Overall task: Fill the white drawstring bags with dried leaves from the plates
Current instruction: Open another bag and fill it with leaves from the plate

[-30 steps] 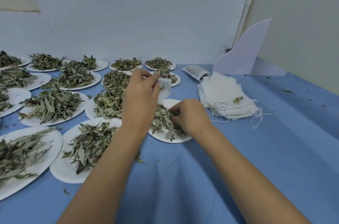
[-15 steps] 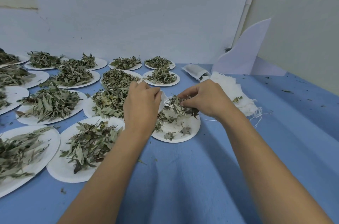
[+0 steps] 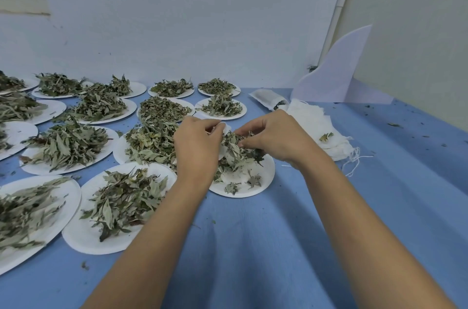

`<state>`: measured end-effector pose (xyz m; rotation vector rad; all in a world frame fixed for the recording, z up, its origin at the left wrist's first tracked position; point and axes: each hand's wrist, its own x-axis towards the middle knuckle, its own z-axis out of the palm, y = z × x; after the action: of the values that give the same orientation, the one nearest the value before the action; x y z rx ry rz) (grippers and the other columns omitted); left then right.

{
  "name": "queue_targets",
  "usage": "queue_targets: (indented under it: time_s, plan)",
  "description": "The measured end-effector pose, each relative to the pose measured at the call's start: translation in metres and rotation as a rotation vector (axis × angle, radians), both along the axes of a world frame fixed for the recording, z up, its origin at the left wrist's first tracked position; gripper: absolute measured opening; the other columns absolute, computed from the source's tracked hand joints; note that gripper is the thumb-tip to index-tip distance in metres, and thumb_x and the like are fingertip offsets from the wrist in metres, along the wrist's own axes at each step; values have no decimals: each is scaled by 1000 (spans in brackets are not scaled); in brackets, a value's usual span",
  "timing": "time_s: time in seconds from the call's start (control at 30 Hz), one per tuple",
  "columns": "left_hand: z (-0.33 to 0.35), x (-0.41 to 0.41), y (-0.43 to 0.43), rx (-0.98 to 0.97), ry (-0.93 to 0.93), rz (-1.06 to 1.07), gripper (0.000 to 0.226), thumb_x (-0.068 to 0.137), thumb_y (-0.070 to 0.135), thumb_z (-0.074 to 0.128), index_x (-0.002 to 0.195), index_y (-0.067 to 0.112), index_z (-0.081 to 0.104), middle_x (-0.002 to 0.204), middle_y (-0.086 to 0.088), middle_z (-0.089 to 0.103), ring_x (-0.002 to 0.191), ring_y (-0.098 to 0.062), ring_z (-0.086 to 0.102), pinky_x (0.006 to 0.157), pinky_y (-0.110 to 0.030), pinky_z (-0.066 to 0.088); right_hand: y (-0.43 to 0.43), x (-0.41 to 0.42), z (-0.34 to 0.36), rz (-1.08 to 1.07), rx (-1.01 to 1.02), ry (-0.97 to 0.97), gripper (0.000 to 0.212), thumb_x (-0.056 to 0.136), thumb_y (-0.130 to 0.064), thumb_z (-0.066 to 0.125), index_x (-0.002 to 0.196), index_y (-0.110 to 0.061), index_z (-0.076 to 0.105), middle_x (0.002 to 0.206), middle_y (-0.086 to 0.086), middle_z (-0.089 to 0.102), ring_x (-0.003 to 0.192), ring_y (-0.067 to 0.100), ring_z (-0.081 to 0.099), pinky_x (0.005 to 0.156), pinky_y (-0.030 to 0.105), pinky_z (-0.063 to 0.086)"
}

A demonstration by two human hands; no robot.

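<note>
Here the left hand (image 3: 197, 149) pinches a white bag (image 3: 226, 128) while the right hand (image 3: 276, 139) clutches dried leaves (image 3: 235, 148).

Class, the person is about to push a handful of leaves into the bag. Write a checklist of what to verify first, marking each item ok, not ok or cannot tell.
1. Left hand holds the white bag: ok.
2. Bag mouth is open towards the leaves: cannot tell, because the hand and leaves hide it.
3. Right hand grips a clump of leaves in curled fingers: ok.
4. Clump is above the plate, so spills would likely land there: ok.
5. More leaves are ready to pick: ok, a few loose ones lie on the plate.
6. Pile of empty bags lies beside the right hand: ok.
</note>
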<state>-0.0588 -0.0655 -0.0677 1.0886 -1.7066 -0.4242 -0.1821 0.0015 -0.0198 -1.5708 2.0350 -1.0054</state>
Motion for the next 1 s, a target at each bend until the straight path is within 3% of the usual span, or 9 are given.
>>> queue_targets:
  time_s: [0.07,0.17,0.27,0.4,0.5,0.67,0.83,0.9,1.0]
  plan:
    - [2,-2,2,34,35,-46,20,91,28,62,101,15,74,94,-2,64,68,6,48,66,5,28,-1,2,-3,-40,-27,8,21,76,-16,78,95,-24,76,81,0,71,69,10,62,69,23,52]
    - [4,-5,4,98,94,-111,17,91,28,61,97,18,74,80,13,61,70,13,51,64,4,31,-2,2,-5,-81,-56,31,23,78,-17,76,100,-23,75,81,-3,66,68,8,58,57,13,45]
    - [5,-5,4,82,87,-72,17,92,27,60,99,17,73,92,0,65,72,6,50,65,3,30,-1,-1,1,-82,-21,54,21,77,-16,76,97,-25,76,76,-4,67,69,8,59,60,13,46]
    - [5,0,0,63,117,6,18,92,24,61,101,13,72,99,-5,63,77,-5,52,67,-9,31,5,-7,10,32,93,8,19,75,-12,78,83,-28,76,68,-6,68,68,10,61,75,26,55]
    - [4,1,-2,66,143,41,17,92,23,62,101,12,71,99,-2,61,71,1,48,67,2,31,7,-8,10,64,156,29,18,74,-12,79,80,-29,76,60,-12,62,61,5,56,65,20,49]
    - [2,1,-4,71,160,39,16,90,25,63,100,14,71,100,-3,62,71,5,47,65,5,31,6,-6,8,55,120,14,19,75,-13,78,78,-32,74,68,-7,66,67,9,58,77,27,53]
    - [0,-1,-2,41,116,29,16,88,25,66,99,15,73,96,-3,59,69,0,47,65,6,27,9,-4,14,173,150,-114,22,77,-10,75,76,-32,74,61,-15,64,56,-4,55,54,11,47]
    - [0,0,-3,53,127,29,17,88,25,66,99,15,74,96,-4,61,69,1,50,66,5,30,10,-5,15,198,178,-89,23,78,-10,74,76,-33,73,59,-19,64,55,-9,55,54,10,47]
    - [-1,2,-5,87,150,16,19,89,28,65,101,16,74,98,-4,64,74,-12,63,68,-3,38,12,-8,16,212,234,-34,23,78,-11,75,76,-33,73,58,-20,62,57,-6,56,57,12,48]
